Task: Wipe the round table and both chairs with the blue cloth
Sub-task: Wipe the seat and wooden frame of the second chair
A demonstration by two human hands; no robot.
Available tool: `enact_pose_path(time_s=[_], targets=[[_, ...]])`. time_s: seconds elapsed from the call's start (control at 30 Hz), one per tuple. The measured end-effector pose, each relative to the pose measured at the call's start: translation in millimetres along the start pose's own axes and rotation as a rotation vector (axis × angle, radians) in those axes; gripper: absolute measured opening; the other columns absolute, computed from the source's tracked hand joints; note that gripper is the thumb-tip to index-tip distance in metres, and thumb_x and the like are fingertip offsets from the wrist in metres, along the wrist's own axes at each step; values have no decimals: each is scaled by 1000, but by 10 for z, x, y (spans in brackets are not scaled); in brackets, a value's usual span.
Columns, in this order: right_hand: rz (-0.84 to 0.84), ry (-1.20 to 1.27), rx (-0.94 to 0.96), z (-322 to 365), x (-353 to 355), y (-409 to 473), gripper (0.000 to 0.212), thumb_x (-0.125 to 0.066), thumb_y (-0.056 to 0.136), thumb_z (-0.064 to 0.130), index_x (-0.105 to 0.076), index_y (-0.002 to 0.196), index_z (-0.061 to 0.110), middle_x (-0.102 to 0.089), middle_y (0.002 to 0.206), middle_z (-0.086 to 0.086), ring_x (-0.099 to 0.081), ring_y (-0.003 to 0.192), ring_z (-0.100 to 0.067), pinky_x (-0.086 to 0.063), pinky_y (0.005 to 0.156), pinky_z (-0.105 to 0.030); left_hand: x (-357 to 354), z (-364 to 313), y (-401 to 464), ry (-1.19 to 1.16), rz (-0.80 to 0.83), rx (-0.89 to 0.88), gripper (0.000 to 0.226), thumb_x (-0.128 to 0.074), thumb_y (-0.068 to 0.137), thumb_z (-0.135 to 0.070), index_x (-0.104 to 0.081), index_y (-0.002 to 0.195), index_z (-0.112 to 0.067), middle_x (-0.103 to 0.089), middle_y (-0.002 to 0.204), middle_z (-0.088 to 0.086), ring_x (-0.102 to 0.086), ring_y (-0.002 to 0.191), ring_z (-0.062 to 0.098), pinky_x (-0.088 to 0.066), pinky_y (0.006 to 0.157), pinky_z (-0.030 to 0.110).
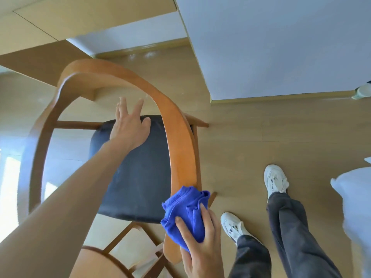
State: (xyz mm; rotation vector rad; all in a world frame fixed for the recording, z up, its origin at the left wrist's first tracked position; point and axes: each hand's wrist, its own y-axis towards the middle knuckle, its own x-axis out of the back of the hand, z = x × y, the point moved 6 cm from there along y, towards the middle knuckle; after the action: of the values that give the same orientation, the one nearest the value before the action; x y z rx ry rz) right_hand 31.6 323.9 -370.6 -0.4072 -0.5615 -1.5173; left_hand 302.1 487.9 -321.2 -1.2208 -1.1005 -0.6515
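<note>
Blue cloth point(185, 214), bunched, sits clamped under our right hand point(200, 245), whose fingers point(183, 229) curl over it and press it against the curved wooden rail of the chair point(176, 125). Our left hand point(130, 125) reaches out above the dark seat cushion point(140, 177), fingers spread apart, holding nothing. White sneakers point(276, 178) stand on the floor point(261, 137) just beside the chair.
</note>
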Motion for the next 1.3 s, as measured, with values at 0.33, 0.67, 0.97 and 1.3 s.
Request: enact_pose_path(time_s=[0.33, 0.67, 0.97, 1.3], targets=[[-34, -181, 78, -115, 29, 1577, 39, -58, 83, 17, -66, 120, 24, -41, 143, -20, -48, 115, -42, -47, 88, -51, -52, 733, -810, -42, -30, 67, 57, -36, 99, -35, -12, 151, -33, 7, 159, 1, 5, 145, 20, -26, 109, 45], [-46, -242, 88, 153, -12, 150, 38, -55, 89, 11, -66, 124, 20, -37, 147, -20, -42, 123, -45, -37, 101, -51, -550, 1040, -1451, -194, 18, 151, 57, -34, 99, -36, -14, 151, -22, -2, 157, 11, -1, 144, 27, -28, 108, 47], [298, -521, 719, 281, -133, -247, 40, -53, 81, 23, -57, 120, 33, -45, 142, -6, -46, 124, -38, -44, 85, -55, -1037, 1256, -1837, -301, 97, 303, 55, -32, 100, -37, -17, 150, -18, -8, 156, 11, -8, 143, 26, -27, 107, 43], [330, -679, 658, 346, -134, 1112, 37, -45, 85, 30, -70, 110, 21, -51, 133, -17, -48, 108, -43, -39, 74, -53, -1316, 1628, -2246, -406, 103, 460, 54, -27, 101, -37, -16, 148, -14, -13, 155, 13, -11, 142, 30, -23, 111, 43]])
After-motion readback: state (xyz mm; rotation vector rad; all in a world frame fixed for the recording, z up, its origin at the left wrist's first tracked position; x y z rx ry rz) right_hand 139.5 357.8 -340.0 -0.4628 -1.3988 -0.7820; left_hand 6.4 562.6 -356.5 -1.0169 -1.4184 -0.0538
